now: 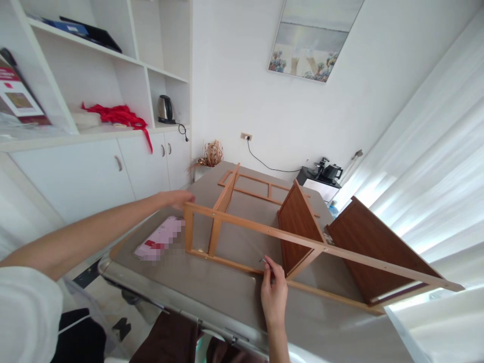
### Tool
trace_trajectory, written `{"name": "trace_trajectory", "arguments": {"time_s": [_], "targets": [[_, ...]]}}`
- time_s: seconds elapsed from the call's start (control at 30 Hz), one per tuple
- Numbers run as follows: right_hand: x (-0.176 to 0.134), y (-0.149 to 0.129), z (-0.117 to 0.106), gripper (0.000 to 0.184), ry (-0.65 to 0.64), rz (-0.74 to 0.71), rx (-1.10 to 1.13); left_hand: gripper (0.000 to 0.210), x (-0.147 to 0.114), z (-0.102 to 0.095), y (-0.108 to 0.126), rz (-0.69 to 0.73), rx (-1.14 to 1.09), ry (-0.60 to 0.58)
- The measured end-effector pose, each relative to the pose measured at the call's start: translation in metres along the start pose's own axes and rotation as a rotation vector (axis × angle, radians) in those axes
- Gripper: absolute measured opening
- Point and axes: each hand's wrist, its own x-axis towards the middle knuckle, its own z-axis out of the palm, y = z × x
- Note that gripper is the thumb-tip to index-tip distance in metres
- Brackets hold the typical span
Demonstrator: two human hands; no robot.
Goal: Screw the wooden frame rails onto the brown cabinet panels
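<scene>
A partly assembled wooden shelf (245,224) lies on its side on the grey table. Several boards stand up from its ladder-like side frame, among them a brown panel (300,232) in the middle. At the left end of the frame, my left hand (180,198) is closed on the corner, its fingertips partly hidden. My right hand (274,290) is just in front of the lower rail, pinching a small bent metal hex key (262,260) whose tip sticks out to the left. Behind the shelf, a second wooden frame (251,194) lies flat on the table.
The grey table (227,287) has a rounded metal front edge. A pink printed sheet (161,234) lies at its left. White cabinets (86,166) line the left wall, with a kettle (165,108) on a shelf. White curtains (427,166) hang at right, near a tea stand (321,181).
</scene>
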Motion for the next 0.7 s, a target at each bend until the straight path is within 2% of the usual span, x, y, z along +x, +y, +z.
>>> {"name": "trace_trajectory", "arguments": {"time_s": [0.1,0.2,0.3,0.33,0.4,0.43,0.5,0.6,0.7], "targets": [[-0.001,0.001,0.002,0.045,-0.053,-0.039,-0.016,0.038,-0.022,-0.017,-0.006,-0.096,-0.149,0.101],[-0.002,0.003,0.006,0.045,-0.087,-0.062,-0.048,0.04,-0.059,-0.032,-0.012,-0.159,-0.323,0.265],[-0.003,0.004,0.01,0.046,-0.145,-0.106,-0.079,0.038,-0.106,-0.025,-0.002,-0.181,-0.486,0.456],[-0.002,0.004,0.01,0.047,-0.158,-0.12,-0.086,0.033,-0.122,-0.015,0.008,-0.182,-0.533,0.52],[-0.001,0.004,0.01,0.047,-0.152,-0.136,-0.097,0.031,-0.15,0.019,0.035,-0.183,-0.612,0.669],[0.0,0.004,0.01,0.047,-0.138,-0.139,-0.101,0.034,-0.161,0.041,0.052,-0.176,-0.646,0.742],[0.001,0.005,0.008,0.046,-0.105,-0.144,-0.107,0.033,-0.175,0.089,0.089,-0.142,-0.703,0.804],[0.001,0.008,0.005,0.041,-0.07,-0.163,-0.113,0.04,-0.175,0.15,0.14,-0.022,-0.763,0.765],[0.001,0.013,0.002,0.038,-0.052,-0.195,-0.125,0.028,-0.157,0.181,0.166,0.069,-0.779,0.682]]}}
